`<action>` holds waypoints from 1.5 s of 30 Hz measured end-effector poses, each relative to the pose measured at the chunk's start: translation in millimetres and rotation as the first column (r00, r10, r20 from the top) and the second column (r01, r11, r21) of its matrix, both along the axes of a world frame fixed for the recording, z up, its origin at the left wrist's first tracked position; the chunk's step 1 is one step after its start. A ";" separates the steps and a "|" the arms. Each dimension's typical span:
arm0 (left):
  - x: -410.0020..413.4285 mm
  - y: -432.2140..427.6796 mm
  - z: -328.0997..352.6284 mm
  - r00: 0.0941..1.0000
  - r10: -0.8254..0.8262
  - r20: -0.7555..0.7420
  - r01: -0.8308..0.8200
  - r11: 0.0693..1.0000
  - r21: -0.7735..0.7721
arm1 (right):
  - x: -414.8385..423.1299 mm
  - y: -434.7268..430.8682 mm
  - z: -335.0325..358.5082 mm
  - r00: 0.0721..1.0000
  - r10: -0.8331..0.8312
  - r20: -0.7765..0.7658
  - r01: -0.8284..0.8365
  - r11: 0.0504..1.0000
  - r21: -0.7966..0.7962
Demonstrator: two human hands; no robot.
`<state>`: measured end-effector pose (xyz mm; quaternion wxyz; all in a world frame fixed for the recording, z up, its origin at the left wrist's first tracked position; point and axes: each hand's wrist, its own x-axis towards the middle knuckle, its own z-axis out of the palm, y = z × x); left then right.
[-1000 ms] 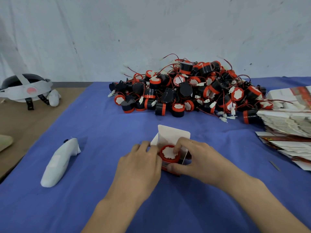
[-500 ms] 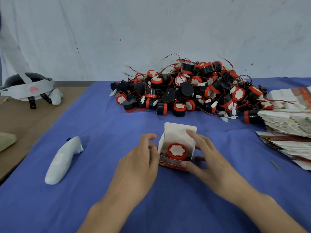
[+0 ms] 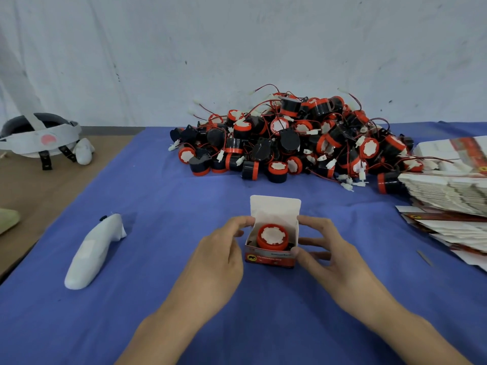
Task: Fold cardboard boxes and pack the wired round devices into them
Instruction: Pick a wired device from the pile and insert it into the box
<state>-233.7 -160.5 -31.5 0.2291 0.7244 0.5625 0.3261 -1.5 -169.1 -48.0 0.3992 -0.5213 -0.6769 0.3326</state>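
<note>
On the blue tabletop [image 3: 158,196] a small cardboard box [image 3: 271,256] stands open, its white lid flap [image 3: 275,205] upright at the far side; inside sits one round device [image 3: 272,237], red-rimmed with a white face upward, its top standing proud of the front wall; the wire is not visible, so I cannot tell whether it is fully tucked in. The left hand [image 3: 220,256] rests against the box's left side with fingers curled at the top corner; the right hand [image 3: 322,248] cups the right side, thumb at the front lower corner and fingers spread along the wall; both hold the box lightly rather than clamp it. The likely next step is closing the side flaps and lid; the risk is that the device sits too high or a stray wire gets pinched, so the lid buckles or springs back; pressing unevenly could also crush the thin walls or skew the box. The pile of devices [image 3: 290,138] lies beyond, well apart; flat boxes [image 3: 445,191] are stacked at right.
</note>
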 end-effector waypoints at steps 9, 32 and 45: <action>13.1 -2.4 -2.3 0.959 -0.111 -0.262 0.154 0.977 0.149 | -1.5 0.4 -3.1 0.998 0.016 -0.068 -0.016 1.000 0.009; 14.1 8.9 1.8 0.934 -0.119 -0.336 0.217 0.938 0.270 | -2.7 8.2 -4.1 0.961 0.064 0.270 -0.117 0.976 0.183; 8.5 16.2 3.3 0.984 -0.073 0.160 0.068 0.997 0.037 | 0.7 19.2 5.0 0.973 -0.007 0.231 -0.043 0.976 0.214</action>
